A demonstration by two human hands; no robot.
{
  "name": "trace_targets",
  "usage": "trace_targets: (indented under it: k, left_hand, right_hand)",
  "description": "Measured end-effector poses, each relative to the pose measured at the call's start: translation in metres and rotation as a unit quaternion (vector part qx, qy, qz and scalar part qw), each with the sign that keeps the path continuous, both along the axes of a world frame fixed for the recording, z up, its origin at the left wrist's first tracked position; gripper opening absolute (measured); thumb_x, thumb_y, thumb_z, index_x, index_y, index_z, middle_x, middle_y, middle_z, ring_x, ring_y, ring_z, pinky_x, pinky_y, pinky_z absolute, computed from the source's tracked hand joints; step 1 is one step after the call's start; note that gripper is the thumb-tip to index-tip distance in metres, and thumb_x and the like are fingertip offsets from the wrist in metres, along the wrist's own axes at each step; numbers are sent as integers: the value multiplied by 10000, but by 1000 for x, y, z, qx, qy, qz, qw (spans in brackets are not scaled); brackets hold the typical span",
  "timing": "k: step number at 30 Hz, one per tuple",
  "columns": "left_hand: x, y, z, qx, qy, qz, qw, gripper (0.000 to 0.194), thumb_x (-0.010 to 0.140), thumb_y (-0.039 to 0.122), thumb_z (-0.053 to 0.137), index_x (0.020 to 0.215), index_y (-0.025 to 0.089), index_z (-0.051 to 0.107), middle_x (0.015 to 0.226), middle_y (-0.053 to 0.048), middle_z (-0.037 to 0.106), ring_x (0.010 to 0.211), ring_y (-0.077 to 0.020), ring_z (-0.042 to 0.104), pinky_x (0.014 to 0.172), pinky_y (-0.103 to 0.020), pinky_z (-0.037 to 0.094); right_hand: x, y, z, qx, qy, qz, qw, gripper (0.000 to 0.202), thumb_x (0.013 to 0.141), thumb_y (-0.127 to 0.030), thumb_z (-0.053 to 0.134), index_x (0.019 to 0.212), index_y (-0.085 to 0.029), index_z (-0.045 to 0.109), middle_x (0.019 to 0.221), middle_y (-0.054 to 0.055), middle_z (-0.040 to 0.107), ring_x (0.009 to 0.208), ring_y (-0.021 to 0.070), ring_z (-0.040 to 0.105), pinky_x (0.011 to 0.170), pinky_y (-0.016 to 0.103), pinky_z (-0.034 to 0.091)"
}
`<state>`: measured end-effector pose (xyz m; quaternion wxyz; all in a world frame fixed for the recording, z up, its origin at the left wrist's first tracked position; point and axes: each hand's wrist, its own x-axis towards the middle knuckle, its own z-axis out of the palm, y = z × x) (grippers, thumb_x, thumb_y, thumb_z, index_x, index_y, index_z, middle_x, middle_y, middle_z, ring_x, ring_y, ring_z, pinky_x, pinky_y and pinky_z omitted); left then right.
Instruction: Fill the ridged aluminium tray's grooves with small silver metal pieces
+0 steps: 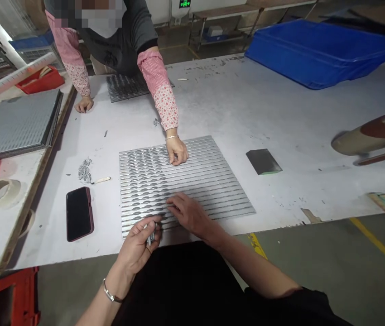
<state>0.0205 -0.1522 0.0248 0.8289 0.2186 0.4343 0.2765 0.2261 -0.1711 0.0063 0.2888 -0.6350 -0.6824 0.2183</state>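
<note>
A grey panel (209, 181) with rows of parallel slits lies on the table before me. Dark leaf-shaped pieces (138, 181) sit in rows over its left part. My left hand (141, 242), at the panel's near edge, is closed on several small grey leaf-shaped pieces (150, 236). Just above the panel is my right hand (192, 217), its thumb and fingers drawn together near the ends of the rows. What those fingertips hold, if anything, is too small to make out. Across the table, a co-worker's hand (177, 151) pinches at the panel's far half.
Left of the panel lie a phone (78, 213), a small white-handled knife (101, 180) and a pile of grey pieces (84, 170). A dark block (263, 161) and a brown-and-beige jug (369, 136) are to the right. A blue tub (315, 54) stands at the back.
</note>
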Motion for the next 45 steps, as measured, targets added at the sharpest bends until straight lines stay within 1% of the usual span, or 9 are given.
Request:
trace_targets:
  k: [7, 11, 14, 17, 23, 29, 37, 42, 45]
  left_hand:
    - [20, -15, -4, -15, -38, -51, 998, 422, 700, 390, 892, 762, 183, 529, 623, 59, 486, 459, -24, 326, 379, -151, 118]
    - [26, -20, 1, -21, -12, -63, 998, 389, 752, 469, 833, 823, 149, 623, 697, -3, 576, 517, -62, 463, 400, -167, 227]
    - [14, -14, 8, -13, 19, -15, 1000, 455, 779, 466, 795, 1043, 109, 694, 809, -64, 649, 615, -125, 575, 465, -209, 356]
    - [-3, -5, 15, 22, 48, -1, 999, 487, 761, 411, 822, 1122, 119, 676, 773, -43, 648, 581, -117, 556, 466, -208, 329]
    - [-15, 1, 18, 58, 76, -15, 995, 377, 753, 444, 838, 831, 185, 576, 774, -26, 667, 536, -79, 512, 441, -181, 277]
    - [-11, 0, 4, 43, 37, -29, 998, 388, 720, 446, 871, 794, 142, 641, 640, 21, 532, 495, -32, 386, 397, -149, 187]
    - [-8, -2, -3, 19, 4, -21, 1000, 360, 757, 392, 854, 939, 100, 747, 682, 1, 525, 517, -28, 360, 379, -143, 167]
    - [-6, -3, -2, 11, -7, -18, 1000, 353, 745, 379, 864, 915, 93, 744, 662, 6, 514, 514, -28, 348, 381, -145, 153]
    - [-6, -2, -4, 10, -1, -12, 1000, 356, 748, 392, 861, 909, 104, 726, 670, 7, 521, 512, -27, 366, 386, -140, 156]
  right_hand:
    - [-14, -52, 18, 1, 280, 15, 960, 121, 950, -335, 648, 1002, -232, 682, 898, 15, 711, 805, 155, 663, 723, 277, 546]
    - [-6, -59, 4, -13, 318, -63, 946, 170, 1000, -368, 550, 984, -219, 630, 856, 22, 700, 741, 152, 661, 661, 270, 560]
    - [8, -48, -7, 3, 229, -58, 972, 211, 1027, -357, 495, 1079, -220, 647, 908, 47, 711, 801, 175, 680, 741, 316, 582]
    - [14, -30, -15, 38, 114, 5, 993, 218, 1029, -283, 480, 1080, -210, 680, 1017, 84, 709, 940, 204, 675, 869, 366, 555]
    - [3, -9, -16, -47, -14, 31, 998, 102, 1007, -193, 544, 962, -188, 636, 938, 41, 687, 867, 177, 644, 795, 289, 480]
    - [0, -1, -6, -78, -197, 34, 977, 215, 1039, -192, 465, 903, -179, 632, 972, 58, 615, 759, 147, 579, 609, 246, 368]
    - [13, 15, 5, -95, -216, 141, 961, 200, 1027, -155, 475, 896, -163, 626, 903, 55, 643, 722, 157, 560, 581, 265, 342]
    - [20, 16, 12, -110, -156, 138, 972, 179, 1045, -196, 471, 917, -159, 591, 955, 53, 646, 740, 144, 572, 624, 251, 384]
    - [17, 2, 5, -93, -205, 120, 967, 177, 1025, -103, 417, 950, -158, 567, 949, 61, 634, 732, 159, 575, 611, 264, 378]
